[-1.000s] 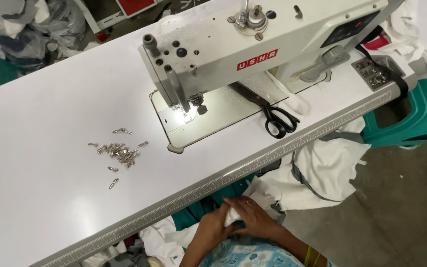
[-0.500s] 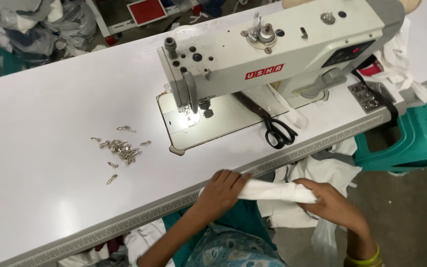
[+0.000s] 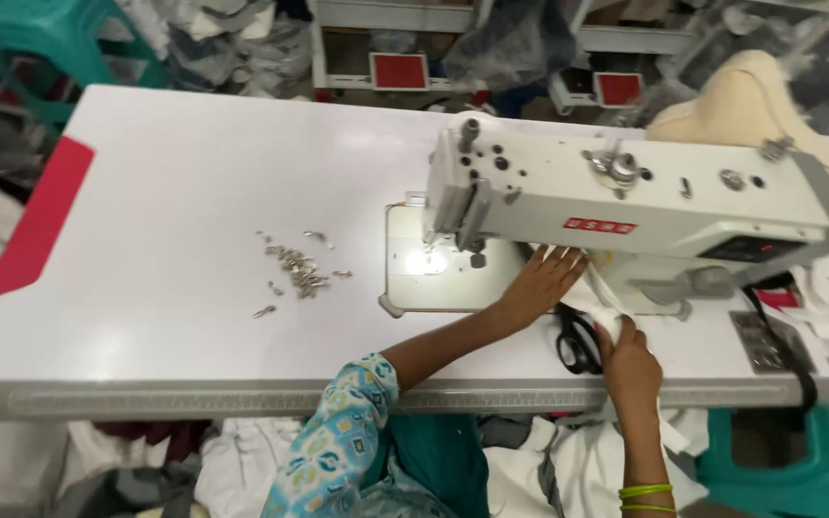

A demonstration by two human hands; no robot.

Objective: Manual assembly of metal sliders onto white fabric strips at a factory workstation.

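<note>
A white table (image 3: 194, 192) carried the sewing machine (image 3: 626, 206). On its bed lay white cloth (image 3: 592, 297), not yet under the needle; the left hand (image 3: 541, 285) pressed it flat (fingers spread), the right hand (image 3: 628, 360) pinched its edge beside black scissors (image 3: 578, 341).

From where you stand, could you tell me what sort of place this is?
Probably a garment sewing workshop: an industrial sewing machine set in a long white worktable, black scissors beside it, and heaps of white fabric below.
</note>
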